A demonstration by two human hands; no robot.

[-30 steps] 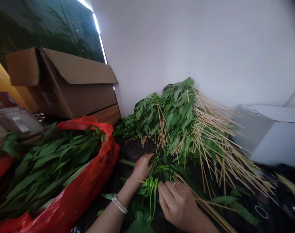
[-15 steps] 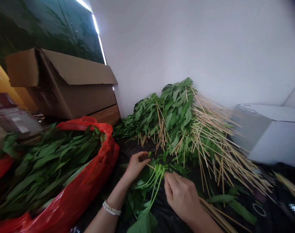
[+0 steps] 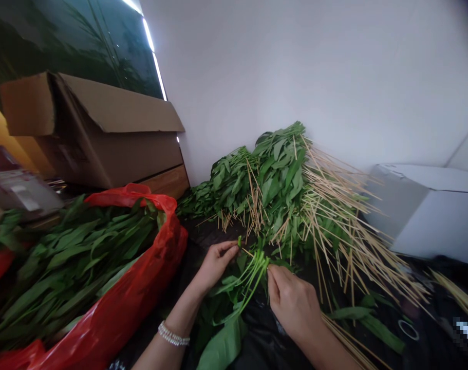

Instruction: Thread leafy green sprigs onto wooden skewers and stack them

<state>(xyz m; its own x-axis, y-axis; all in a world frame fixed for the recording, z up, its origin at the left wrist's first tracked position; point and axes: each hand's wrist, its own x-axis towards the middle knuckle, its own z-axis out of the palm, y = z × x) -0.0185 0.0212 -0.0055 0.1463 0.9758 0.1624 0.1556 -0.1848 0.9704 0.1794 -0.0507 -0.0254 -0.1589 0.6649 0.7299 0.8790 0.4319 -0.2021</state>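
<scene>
My right hand (image 3: 295,300) is closed in a pinch on a thin wooden skewer (image 3: 248,252). Several green leafy stems (image 3: 254,272) are threaded on it, their cut ends up and their leaves (image 3: 223,347) hanging below. The skewer's bare tip points left toward my left hand (image 3: 217,263). Thumb and fingertips of that hand are pinched around a green stem (image 3: 239,240), whose short end sticks up above them. Whether the skewer tip touches this stem, I cannot tell. My right fingers hide the skewer's other end.
A red plastic bag (image 3: 156,257) full of leafy stems stands at left, before a cardboard box (image 3: 129,156). Skewered bundles of leaves (image 3: 276,169) lean on the wall, bare sticks (image 3: 345,226) fanning right. A white box (image 3: 434,221) is at right, loose sticks (image 3: 345,336) nearby.
My left fingertips have closed on the stem, and its end now stands higher above them. My right hand has shifted slightly right with the skewer, and the threaded stems have spread and tilted.
</scene>
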